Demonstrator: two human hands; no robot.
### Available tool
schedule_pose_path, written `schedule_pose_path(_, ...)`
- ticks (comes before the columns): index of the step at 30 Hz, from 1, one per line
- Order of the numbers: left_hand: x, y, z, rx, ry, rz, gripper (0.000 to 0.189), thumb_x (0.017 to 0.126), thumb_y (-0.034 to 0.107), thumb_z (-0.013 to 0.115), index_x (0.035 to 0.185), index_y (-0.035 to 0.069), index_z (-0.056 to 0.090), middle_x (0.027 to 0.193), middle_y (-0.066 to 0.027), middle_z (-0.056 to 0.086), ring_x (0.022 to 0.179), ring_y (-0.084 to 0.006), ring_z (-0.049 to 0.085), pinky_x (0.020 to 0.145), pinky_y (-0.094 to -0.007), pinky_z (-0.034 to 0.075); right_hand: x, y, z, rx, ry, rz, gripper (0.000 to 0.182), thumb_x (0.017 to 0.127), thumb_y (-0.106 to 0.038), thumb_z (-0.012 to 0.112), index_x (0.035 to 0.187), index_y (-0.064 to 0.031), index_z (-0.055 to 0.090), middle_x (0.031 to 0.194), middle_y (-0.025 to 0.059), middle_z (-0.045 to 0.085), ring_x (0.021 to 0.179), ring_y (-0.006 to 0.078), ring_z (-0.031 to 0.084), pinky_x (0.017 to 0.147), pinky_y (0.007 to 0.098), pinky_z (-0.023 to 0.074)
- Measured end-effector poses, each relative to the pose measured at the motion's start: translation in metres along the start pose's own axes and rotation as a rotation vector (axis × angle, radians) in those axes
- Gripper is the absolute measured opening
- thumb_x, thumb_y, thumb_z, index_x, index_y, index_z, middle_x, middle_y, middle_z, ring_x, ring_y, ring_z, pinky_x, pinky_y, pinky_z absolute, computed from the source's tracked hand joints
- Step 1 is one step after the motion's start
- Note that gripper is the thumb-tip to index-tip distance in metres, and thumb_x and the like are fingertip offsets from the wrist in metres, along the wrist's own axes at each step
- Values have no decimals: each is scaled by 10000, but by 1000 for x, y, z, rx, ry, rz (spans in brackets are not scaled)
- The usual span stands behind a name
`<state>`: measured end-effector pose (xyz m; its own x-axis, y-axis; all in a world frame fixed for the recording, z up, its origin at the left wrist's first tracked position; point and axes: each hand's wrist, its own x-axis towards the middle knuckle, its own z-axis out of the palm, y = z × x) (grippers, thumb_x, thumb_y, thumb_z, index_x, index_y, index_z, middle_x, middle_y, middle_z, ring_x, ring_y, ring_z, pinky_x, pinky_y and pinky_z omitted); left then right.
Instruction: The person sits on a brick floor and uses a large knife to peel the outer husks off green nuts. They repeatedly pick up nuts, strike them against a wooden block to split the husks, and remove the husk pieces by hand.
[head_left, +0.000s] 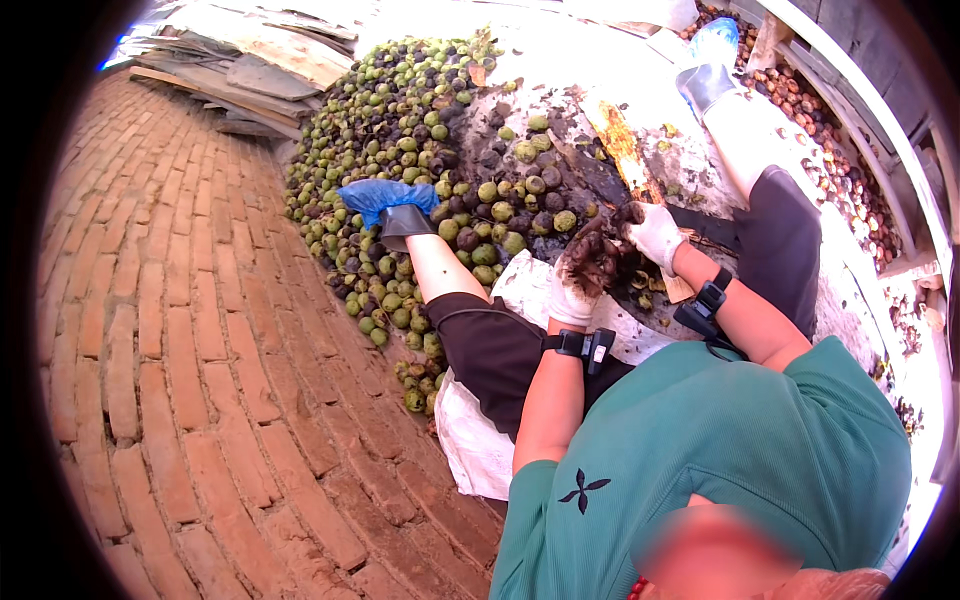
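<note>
My left hand (583, 274) wears a white glove stained dark brown over its curled fingers. Close beside it, my right hand (652, 234) is in a whiter glove with darkened fingertips. The fingers meet over a dark patch of husk scraps, and whether they hold a nut cannot be told. Just beyond the hands lie green and blackened walnuts in their husks (487, 192), part of a large heap. A worn wooden board (619, 146), yellowed and stained, runs away from my right hand. Broken husks (643, 281) lie under the hands.
My legs are spread around the work spot, with blue covers on the left shoe (386, 199) and right shoe (714, 45). Brick paving (202, 360) spans the left. Stacked planks (247, 75) stand at the back left; reddish-brown nuts (840, 165) lie along the right. A white sack (472, 442) is beneath me.
</note>
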<state>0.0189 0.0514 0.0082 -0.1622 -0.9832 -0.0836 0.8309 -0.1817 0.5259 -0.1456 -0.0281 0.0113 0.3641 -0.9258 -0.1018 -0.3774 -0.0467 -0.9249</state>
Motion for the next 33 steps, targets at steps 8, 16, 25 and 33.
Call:
schedule_pose_path(8, 13, -20, -67, 602, 78, 241, 322, 895, 97, 547, 1189, -32, 518, 1094, -127, 601, 944, -222, 616, 775, -306, 523, -9, -14, -1, -405, -29, -443, 503, 755, -246, 617, 1209, -41, 549, 1022, 247, 603, 991, 393, 585, 873, 427, 472)
schedule_pose_path(16, 17, -20, -31, 1111, 65, 110, 319, 975, 255, 485, 1152, 5, 574, 998, -83, 657, 749, -185, 655, 579, -286, 537, -9, -32, -5, -646, -368, -202, 508, 787, -268, 587, 1203, 20, 544, 1038, 249, 627, 1010, 364, 603, 866, 412, 476)
schedule_pose_path(25, 24, -22, -26, 1090, 378, -281, 247, 922, 252, 544, 1050, 76, 660, 786, -88, 684, 624, -237, 656, 524, -335, 500, 35, -5, -167, -326, 542, -102, 346, 767, -19, 504, 1103, -23, 587, 926, 154, 644, 873, 269, 622, 713, 366, 498)
schedule_pose_path(33, 59, 35, -43, 1875, 502, 213, 295, 811, 206, 551, 1039, 52, 656, 1001, -185, 649, 978, -339, 600, 883, -393, 463, -5, 19, -277, -381, 884, 74, 293, 850, -122, 496, 1105, -38, 614, 1002, 151, 647, 940, 257, 629, 796, 350, 487)
